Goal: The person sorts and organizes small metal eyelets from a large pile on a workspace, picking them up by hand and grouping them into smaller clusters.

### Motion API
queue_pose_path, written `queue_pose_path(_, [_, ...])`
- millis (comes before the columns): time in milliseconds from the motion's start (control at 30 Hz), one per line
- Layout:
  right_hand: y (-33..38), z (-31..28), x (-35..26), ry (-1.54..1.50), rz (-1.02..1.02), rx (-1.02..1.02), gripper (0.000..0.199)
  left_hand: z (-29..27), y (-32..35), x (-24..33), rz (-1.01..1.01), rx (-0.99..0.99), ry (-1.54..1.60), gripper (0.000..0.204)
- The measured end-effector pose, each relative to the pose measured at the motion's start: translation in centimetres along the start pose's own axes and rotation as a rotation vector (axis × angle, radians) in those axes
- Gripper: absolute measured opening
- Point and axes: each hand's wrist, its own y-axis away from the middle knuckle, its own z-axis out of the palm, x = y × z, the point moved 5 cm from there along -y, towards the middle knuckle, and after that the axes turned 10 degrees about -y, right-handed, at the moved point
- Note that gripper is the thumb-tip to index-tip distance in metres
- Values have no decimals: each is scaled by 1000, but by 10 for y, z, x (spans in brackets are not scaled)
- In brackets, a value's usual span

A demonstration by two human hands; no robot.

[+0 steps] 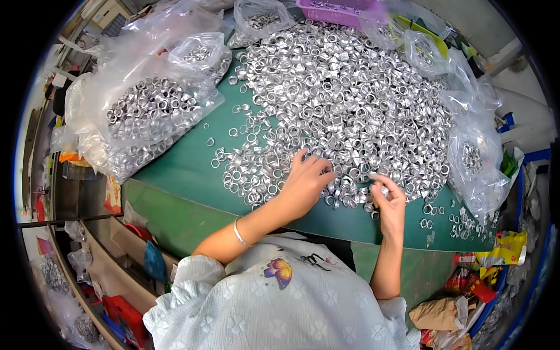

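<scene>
A large heap of silvery metal rings point(350, 87) covers most of the green table point(175, 166). My left hand point(309, 181) is over the near edge of the heap, its fingers bent and apart, touching or just above the rings. I see nothing held in it, though the undersides of its fingers are hidden. To the right, my right hand point(392, 204) is closed, with thumb and fingers curled around a small metal ring point(383, 190). More rings lie under and around both hands.
Clear plastic bags of rings point(154, 108) stand at the left; another bag point(475, 160) lies along the right edge. A purple basket point(335, 16) sits at the back. Loose rings point(464, 224) lie near the right front. Colourful packets point(504, 249) are beside the table.
</scene>
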Motion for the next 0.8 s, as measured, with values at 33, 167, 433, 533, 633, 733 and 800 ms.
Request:
queue_pose_path(33, [-4,12,-13,303,-215,-43,29,-4,-12,5,69,50,-57,27])
queue_pose_path(167, [-8,45,-29,1078,-573,-51,17,13,-29,0,124,-85,-217,19])
queue_pose_path(433, [-15,-3,-21,-126,-229,4,10,10,-38,-4,246,-120,-229,12])
queue_pose_path(533, [-2,4,-28,-934,-33,-276,15,9,-39,-1,297,-135,-253,7])
queue_pose_path(633, [-5,-6,-17,-1068,39,-178,6,11,-45,-2,335,-220,-236,9])
queue_pose_path(733, [-6,-17,-10,-928,27,-78,4,15,-48,-7,327,-258,-121,15])
queue_pose_path(800, [0,-18,-16,-664,-49,-92,5,13,-50,-9,289,-283,-15,20])
